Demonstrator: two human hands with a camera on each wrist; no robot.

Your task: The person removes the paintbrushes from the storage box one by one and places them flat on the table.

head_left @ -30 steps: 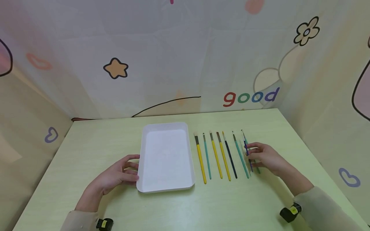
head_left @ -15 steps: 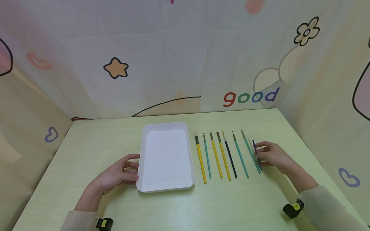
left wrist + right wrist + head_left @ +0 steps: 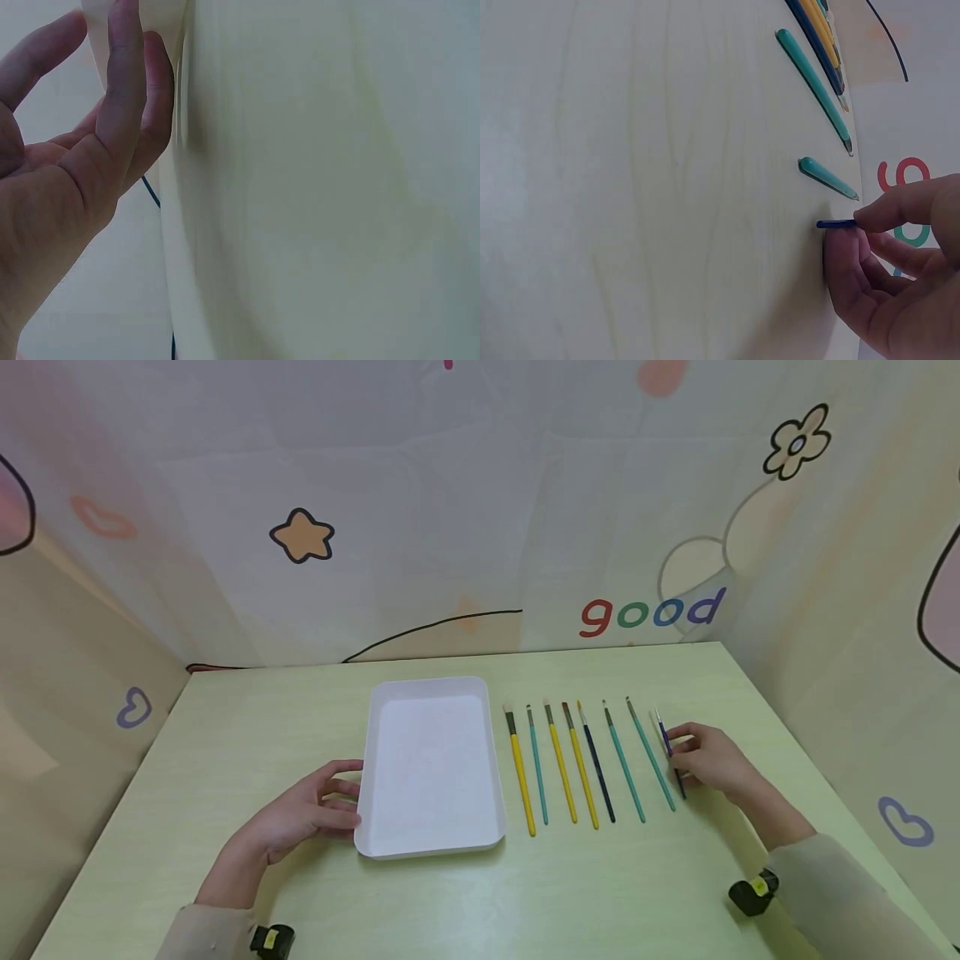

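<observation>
A white rectangular tray [image 3: 438,768] lies on the table, its inside bare. My left hand [image 3: 311,806] rests at its left side, fingers and thumb touching the rim; the left wrist view shows the same left hand [image 3: 90,142] at a pale edge. At the right end of a row of paintbrushes, my right hand [image 3: 712,762] pinches a purple paintbrush [image 3: 665,739] between thumb and fingers, low over the table. In the right wrist view the handle end of that purple paintbrush [image 3: 836,223] sticks out from the fingertips. Left of it lies a teal paintbrush [image 3: 651,756].
Between the tray and the right hand, several paintbrushes lie side by side, among them a thick yellow paintbrush [image 3: 521,777], a dark blue paintbrush [image 3: 597,768] and another teal paintbrush [image 3: 625,764]. A printed curtain [image 3: 420,510] stands behind the table [image 3: 420,910].
My right hand has carried the purple paintbrush rightward, from over the last teal paintbrush to a spot right of it. The left hand and tray stay put.
</observation>
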